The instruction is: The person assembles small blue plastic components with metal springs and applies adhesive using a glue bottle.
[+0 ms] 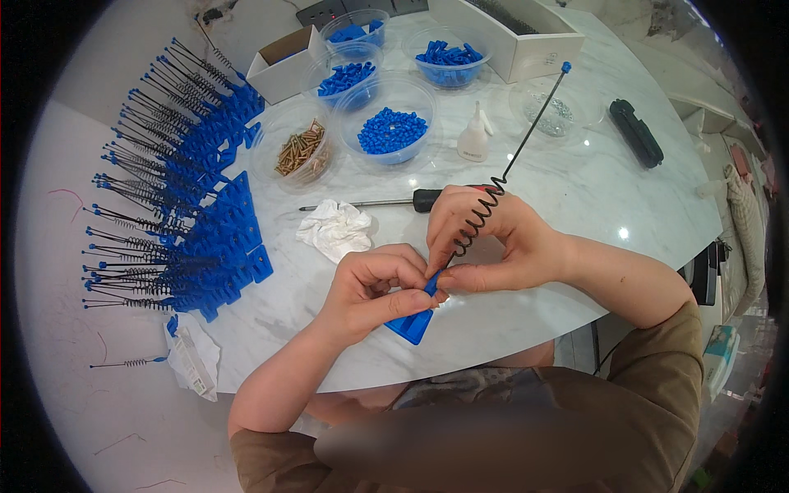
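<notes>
Close to the table's near edge, both hands meet over one blue plastic piece. My left hand [370, 292] pinches it between thumb and fingers, and its flat blue base [411, 327] shows below. My right hand [509, 238] is closed around the lower end of a black wire spring rod [530, 131], where it meets the blue piece. The rod slants up to the right, coiled near the hand and straight beyond, with a small blue cap [565, 67] on its tip. Fingertips hide the exact joint. Behind the hands lie a screwdriver [374, 203] and a crumpled white tissue [334, 230].
Many similar blue pieces with spring rods [218, 222] line the table's left edge. Farther back stand a bowl of blue beads [393, 131], a bowl of brass-coloured screws [301, 149], a white squeeze bottle [473, 138] and white boxes [526, 49]. A black tool [635, 133] lies right.
</notes>
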Tool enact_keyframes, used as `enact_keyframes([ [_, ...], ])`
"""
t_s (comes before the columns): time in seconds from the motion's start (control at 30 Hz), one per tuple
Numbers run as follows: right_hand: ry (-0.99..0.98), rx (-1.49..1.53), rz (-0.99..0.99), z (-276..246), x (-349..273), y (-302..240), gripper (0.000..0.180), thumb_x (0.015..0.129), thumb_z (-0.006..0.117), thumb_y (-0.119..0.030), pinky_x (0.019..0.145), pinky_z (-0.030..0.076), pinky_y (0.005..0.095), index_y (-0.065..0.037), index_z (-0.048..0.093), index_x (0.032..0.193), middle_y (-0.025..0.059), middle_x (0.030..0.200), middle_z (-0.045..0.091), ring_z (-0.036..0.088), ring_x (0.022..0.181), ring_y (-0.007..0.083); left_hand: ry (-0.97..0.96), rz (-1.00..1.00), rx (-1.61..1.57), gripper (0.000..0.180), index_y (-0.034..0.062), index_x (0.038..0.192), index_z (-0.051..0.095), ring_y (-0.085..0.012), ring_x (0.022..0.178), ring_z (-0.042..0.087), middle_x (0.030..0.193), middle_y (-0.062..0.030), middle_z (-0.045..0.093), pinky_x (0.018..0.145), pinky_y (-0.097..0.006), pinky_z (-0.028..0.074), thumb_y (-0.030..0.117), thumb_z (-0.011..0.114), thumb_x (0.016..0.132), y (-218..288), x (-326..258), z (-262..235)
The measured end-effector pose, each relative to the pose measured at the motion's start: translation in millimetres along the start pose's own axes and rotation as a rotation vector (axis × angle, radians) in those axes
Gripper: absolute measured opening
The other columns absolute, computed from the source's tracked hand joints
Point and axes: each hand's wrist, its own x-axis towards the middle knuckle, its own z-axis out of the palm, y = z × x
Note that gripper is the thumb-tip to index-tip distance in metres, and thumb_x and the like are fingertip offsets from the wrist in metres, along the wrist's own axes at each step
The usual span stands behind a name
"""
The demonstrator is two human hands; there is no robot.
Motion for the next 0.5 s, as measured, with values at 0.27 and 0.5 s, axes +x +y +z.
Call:
enact_keyframes([
  [0.27, -0.053, -0.032, -0.006, 4.6, 0.4, -2.5, 0.023, 0.067, 0.081, -0.008, 0.068, 0.040, 0.0274, -0.010, 0.069, 0.086, 0.0009, 0.088, 0.059, 0.054, 0.082, 0.0146, -0.007, 0.033, 0.047, 0.008, -0.0026, 0.078, 0.065, -0.0119, 0.078, 0.055, 0.087, -0.0086, 0.060, 0.068, -0.023, 0.042, 0.004, 0.071, 0.079, -1.4, -0.7, -2.0],
  [0.5, -0.002, -0.015, -0.008, 4.2, 1.1, -3.5, 0.021, 0.065, 0.082, -0.007, 0.067, 0.040, 0.0268, -0.009, 0.072, 0.083, -0.0004, 0.085, 0.061, 0.054, 0.081, 0.0144, -0.014, 0.036, 0.038, 0.009, -0.0029, 0.078, 0.065, -0.0127, 0.079, 0.056, 0.086, -0.0089, 0.060, 0.068, -0.024, 0.041, 0.004, 0.071, 0.079, -0.7, -0.3, -2.0],
])
